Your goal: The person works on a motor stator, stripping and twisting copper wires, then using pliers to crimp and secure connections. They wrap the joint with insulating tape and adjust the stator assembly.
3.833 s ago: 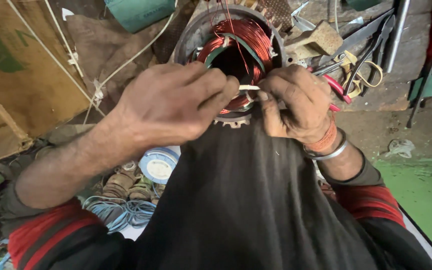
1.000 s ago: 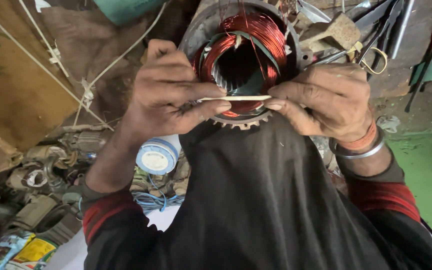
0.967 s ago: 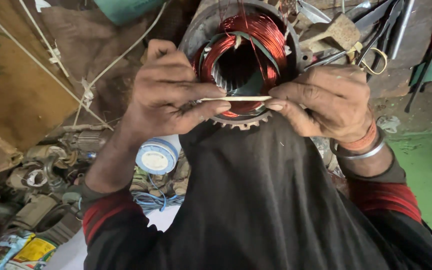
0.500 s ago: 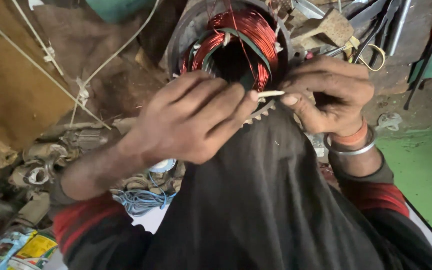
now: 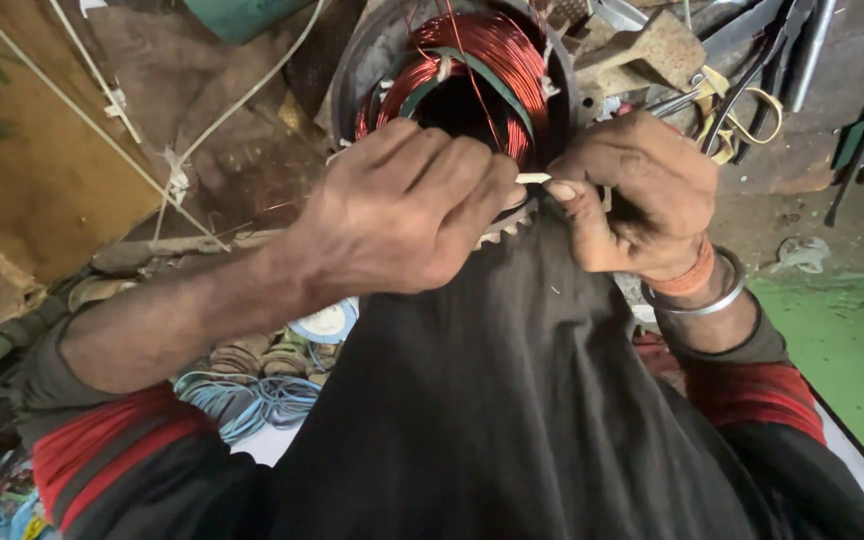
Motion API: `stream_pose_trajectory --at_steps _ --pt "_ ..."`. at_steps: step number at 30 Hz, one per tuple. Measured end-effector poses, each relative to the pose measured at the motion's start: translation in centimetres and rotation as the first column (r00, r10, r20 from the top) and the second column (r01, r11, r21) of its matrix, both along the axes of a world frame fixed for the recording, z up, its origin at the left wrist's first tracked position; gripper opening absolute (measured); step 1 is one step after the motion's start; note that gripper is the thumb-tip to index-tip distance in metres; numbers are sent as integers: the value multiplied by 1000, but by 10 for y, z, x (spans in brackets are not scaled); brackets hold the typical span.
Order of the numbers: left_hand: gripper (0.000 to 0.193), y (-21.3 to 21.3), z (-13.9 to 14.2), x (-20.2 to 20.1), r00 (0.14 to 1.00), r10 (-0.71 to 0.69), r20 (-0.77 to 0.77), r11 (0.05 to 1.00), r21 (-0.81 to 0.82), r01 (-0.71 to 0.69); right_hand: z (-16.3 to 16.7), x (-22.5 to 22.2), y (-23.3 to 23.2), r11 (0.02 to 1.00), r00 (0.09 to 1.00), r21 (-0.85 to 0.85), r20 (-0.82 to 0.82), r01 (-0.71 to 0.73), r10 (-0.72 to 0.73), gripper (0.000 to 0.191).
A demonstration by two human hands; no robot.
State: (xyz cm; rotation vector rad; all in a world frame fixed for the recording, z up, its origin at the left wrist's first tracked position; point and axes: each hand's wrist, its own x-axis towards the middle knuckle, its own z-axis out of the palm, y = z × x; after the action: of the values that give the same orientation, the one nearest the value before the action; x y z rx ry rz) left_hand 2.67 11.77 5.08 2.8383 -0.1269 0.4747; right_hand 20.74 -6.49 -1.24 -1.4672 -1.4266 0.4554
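Pliers and scissors (image 5: 742, 95) lie in a heap at top right. Coils of blue wire (image 5: 247, 400) sit lower left, just beside a round tape roll (image 5: 324, 322). Green floor (image 5: 852, 340) shows on the right.

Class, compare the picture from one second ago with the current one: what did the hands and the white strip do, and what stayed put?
The left hand has slid right along the white strip, covering most of it; only a short end shows beside the right hand, which still pinches it. The copper coil in its metal ring and the black cloth stay as they were.
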Motion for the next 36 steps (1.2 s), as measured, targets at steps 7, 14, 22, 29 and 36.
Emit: stream_pose_trajectory --at_steps 7,14,22,29,36 --pt "15 -13 3 4 986 124 -115 953 -264 -151 -3 3 2 998 998 42 45 -54 52 7" --pt "20 -6 11 2 979 64 -195 939 -319 -125 -8 7 -3 992 988 117 151 -42 24 22" --pt "20 5 26 4 992 -58 116 945 328 16 -5 3 -8 996 988 89 152 5 -19 21" --pt "13 1 11 4 993 -96 65 950 303 72 3 2 -9 999 984 47 175 -13 5 22" --pt "15 -7 -3 0 997 -3 -72 970 -241 -14 3 0 -7 997 965 80 261 -22 0 22"
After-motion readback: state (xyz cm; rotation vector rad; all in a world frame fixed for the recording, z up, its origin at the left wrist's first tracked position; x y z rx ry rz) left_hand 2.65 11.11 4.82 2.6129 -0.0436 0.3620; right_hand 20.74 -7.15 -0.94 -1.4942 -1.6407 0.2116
